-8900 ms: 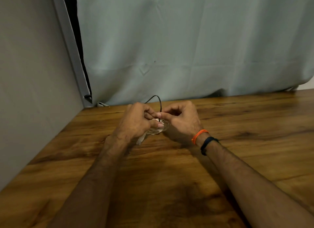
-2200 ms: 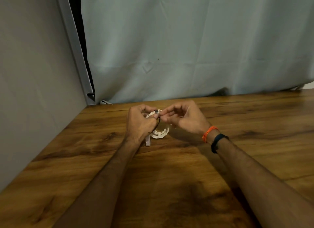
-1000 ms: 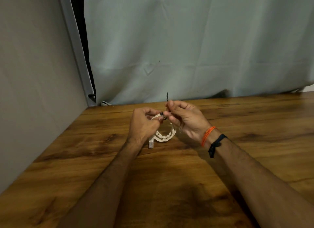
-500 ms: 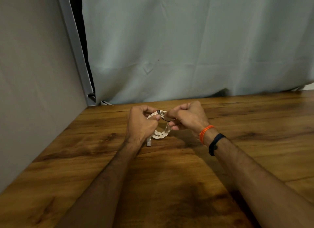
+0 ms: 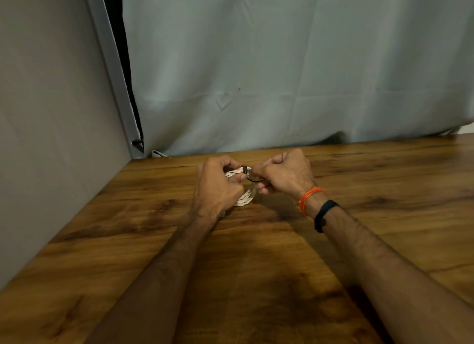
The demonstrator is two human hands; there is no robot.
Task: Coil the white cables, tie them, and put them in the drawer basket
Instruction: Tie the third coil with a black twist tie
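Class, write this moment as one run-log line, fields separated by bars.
stage: tying | left hand: holds white cable coil | right hand: pinches black tie | surface: wooden table | drawer basket: not in view

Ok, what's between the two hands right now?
In the head view, the top of the white cable coil and the black tie wrapped on it bridge the gap between the left hand and right hand.

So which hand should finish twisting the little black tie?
Probably the right hand. Its fingers already pinch the loose end of the black tie, while the left hand is busy holding the coiled white cable just above the table.
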